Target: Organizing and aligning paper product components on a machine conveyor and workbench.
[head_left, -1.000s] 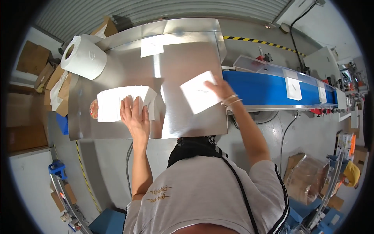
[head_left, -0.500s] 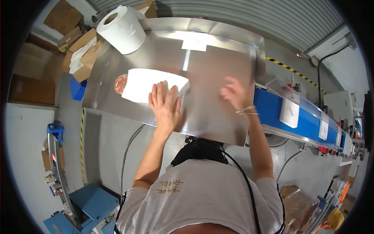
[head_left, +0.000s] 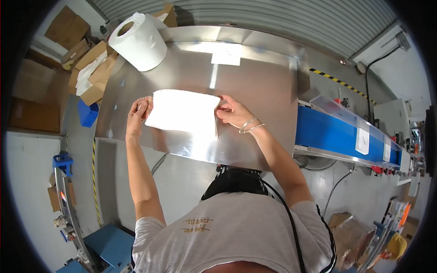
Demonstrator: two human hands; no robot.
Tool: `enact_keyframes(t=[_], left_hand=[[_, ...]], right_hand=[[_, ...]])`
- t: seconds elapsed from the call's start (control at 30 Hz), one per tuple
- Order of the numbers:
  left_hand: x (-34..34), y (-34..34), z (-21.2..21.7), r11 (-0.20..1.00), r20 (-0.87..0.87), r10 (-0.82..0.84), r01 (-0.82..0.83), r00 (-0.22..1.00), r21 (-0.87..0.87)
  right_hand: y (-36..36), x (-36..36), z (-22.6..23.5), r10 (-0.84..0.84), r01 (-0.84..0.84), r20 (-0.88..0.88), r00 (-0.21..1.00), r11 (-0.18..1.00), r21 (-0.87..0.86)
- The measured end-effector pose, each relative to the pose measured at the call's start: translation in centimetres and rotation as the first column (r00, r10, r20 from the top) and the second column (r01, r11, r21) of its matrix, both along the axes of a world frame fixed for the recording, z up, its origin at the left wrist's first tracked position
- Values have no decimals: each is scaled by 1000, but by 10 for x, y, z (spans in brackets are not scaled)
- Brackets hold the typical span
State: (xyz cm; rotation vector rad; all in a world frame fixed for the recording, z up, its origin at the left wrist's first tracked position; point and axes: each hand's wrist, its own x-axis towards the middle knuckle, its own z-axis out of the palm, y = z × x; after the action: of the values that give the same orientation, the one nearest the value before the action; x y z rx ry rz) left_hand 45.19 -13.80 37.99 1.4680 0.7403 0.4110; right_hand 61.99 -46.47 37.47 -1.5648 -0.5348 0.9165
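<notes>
A bright white, roughly rectangular stack of sheets (head_left: 184,111) lies across the metal table, its surface washed out by glare. At its left end my left hand (head_left: 137,116) has its fingers curled around a round, red-patterned piece (head_left: 146,103), which they mostly cover. On the opposite side my right hand (head_left: 232,112) pinches the right edge of the stack between thumb and fingers. Some right fingertips are hidden behind that edge. Whether the sheets are paper or cloth I cannot tell.
A big white paper roll (head_left: 139,43) stands at the table's (head_left: 259,91) far left corner. To the right, a blue conveyor belt (head_left: 325,132) carries white flat pieces (head_left: 362,142) behind a clear guard. Cardboard boxes (head_left: 98,75) and a blue bin (head_left: 87,112) flank the left side.
My left hand has gone from the top of the stack to its left end, covering the red piece. My right hand has come left to the stack's edge. White pieces on the belt have shifted right.
</notes>
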Motion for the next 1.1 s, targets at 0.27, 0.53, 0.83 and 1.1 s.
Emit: enact_keyframes(t=[0.27,0.53,0.83,1.1], left_hand=[[15,-121,21,993,-46,-114,113,992,-20],[28,-258,55,648,-95,91,14,991,762],[49,-453,53,352,-209,-88,226,974,908],[50,-454,35,379,-135,-56,146,989,914]], right_hand=[[-103,1,5,-109,112,132,985,994,-16],[-197,-11,28,-150,162,78,986,973,-167],[-220,11,5,-57,51,67,996,995,83],[-245,21,14,-79,85,148,986,996,-35]])
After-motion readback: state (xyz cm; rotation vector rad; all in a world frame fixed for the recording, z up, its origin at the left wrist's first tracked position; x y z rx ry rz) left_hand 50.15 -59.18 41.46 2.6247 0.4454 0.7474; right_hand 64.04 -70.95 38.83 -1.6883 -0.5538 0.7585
